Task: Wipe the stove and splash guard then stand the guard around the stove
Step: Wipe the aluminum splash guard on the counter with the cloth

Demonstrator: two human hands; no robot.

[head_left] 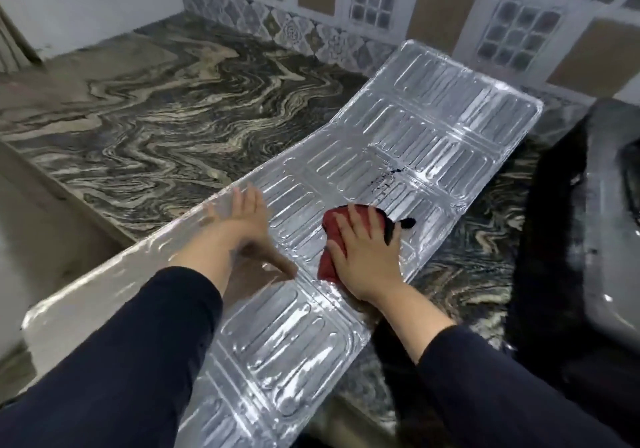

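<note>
The shiny foil splash guard [415,129] lies unfolded across the marbled counter, its far end curled up toward the tiled wall. A dark smear marks the guard just beyond my right hand. My right hand [367,257] presses a red and black cloth [332,236] flat on the guard's middle panel. My left hand [246,219] rests with straight fingers on the guard's raised left flap, steadying it. The black stove [588,239] sits at the right edge, only partly in view.
The marbled counter [156,118] stretches left and back to a patterned tile wall [381,7]. Its front edge drops off at the lower left, and the guard's near end overhangs it.
</note>
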